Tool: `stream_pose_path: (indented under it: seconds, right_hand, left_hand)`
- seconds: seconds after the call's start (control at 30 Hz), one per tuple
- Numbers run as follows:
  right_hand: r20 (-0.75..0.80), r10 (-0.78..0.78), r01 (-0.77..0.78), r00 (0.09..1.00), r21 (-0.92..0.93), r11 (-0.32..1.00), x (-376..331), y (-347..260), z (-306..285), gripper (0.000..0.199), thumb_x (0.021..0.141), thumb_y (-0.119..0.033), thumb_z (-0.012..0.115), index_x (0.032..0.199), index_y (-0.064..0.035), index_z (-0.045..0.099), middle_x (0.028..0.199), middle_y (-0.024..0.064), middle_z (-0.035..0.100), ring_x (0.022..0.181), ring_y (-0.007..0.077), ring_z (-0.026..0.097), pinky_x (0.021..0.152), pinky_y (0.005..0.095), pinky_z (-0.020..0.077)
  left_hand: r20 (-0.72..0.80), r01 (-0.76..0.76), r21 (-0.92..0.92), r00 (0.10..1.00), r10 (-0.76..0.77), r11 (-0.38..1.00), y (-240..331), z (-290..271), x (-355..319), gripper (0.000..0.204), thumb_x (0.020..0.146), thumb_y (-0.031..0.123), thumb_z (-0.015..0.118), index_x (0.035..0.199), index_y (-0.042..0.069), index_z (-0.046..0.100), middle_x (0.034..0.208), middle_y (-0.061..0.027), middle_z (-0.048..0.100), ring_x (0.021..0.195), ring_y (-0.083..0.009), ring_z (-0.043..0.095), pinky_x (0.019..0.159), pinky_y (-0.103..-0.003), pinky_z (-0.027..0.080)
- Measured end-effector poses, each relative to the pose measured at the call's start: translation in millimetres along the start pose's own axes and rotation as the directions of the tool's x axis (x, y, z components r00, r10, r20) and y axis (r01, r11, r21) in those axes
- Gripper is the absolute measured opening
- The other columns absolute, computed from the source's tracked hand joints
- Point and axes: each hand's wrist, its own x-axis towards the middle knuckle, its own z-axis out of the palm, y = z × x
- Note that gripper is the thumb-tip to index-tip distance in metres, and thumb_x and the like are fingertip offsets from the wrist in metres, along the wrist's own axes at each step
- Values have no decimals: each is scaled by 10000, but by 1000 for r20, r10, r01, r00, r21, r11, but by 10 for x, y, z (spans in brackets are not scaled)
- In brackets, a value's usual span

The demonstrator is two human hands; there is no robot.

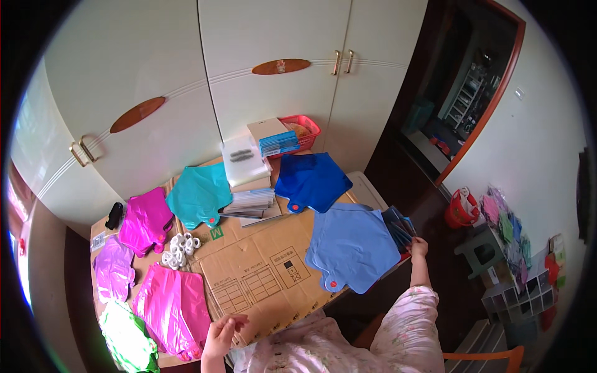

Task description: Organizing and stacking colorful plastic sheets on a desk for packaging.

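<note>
At the right end of the table, my right hand [419, 247] closes its fingers on the edge of a dark flat packet [400, 227], one of several in a stack. Beside that stack lies a light blue plastic bag [353, 244] with a rounded tab and a red dot. My left hand [225, 332] hovers by the near edge of the cardboard [249, 273], fingers loosely bent and apart, nothing visible in them. Left of it rests a hot pink bag [175, 306]. A small pile of white rings [178, 250] sits farther back.
Dark blue [313, 180], teal [199, 194], magenta [146, 219], purple [114, 267] and green [127, 337] bags surround the cardboard. Stacked cards [250, 202], clear sleeves [241, 161] and a red basket [306, 132] stand at the back. An orange chair [491, 355] is at right.
</note>
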Motion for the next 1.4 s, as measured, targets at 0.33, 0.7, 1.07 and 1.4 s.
stream_pose_path:
  seconds: [0.33, 0.7, 1.07, 1.4]
  right_hand:
    - [-133, -627, 611, 768, -144, 778, -678, -492, 74, 291, 897, -179, 584, 1135, -12, 574, 1005, 97, 610, 918, 174, 557, 850, 303, 438]
    - [568, -710, 544, 415, 471, 695, -3799, -1175, 1071, 195, 925, -95, 518, 1103, -31, 568, 806, -21, 500, 604, 12, 411, 505, 150, 318]
    - [479, -439, 524, -760, 851, 21, -6450, -1014, 2002, 317, 763, -194, 684, 1029, -29, 637, 1028, 84, 628, 964, 232, 587, 846, 343, 477]
    - [442, -487, 546, -753, 833, -89, -6809, -364, 2413, 164, 750, -192, 657, 860, -85, 597, 875, 34, 648, 832, 185, 616, 665, 316, 518]
  left_hand:
    - [16, 144, 820, 962, -274, 553, -209, -417, -1208, 248, 916, 318, 543, 1019, 156, 701, 877, -130, 632, 820, -295, 618, 712, -350, 491]
    - [-944, 763, 181, 312, -108, 620, -2907, -1793, -2362, 177, 780, 194, 621, 883, 71, 698, 923, -178, 664, 902, -340, 637, 795, -419, 503]
    - [-717, 256, -696, -211, -664, 671, -3800, -2151, -2866, 216, 832, 249, 569, 889, 91, 705, 939, -98, 680, 845, -255, 657, 730, -412, 518]
    - [-929, 367, -354, -241, -280, 860, -3725, -2257, -2942, 245, 881, 196, 505, 988, 57, 676, 993, -98, 649, 879, -239, 617, 808, -382, 485]
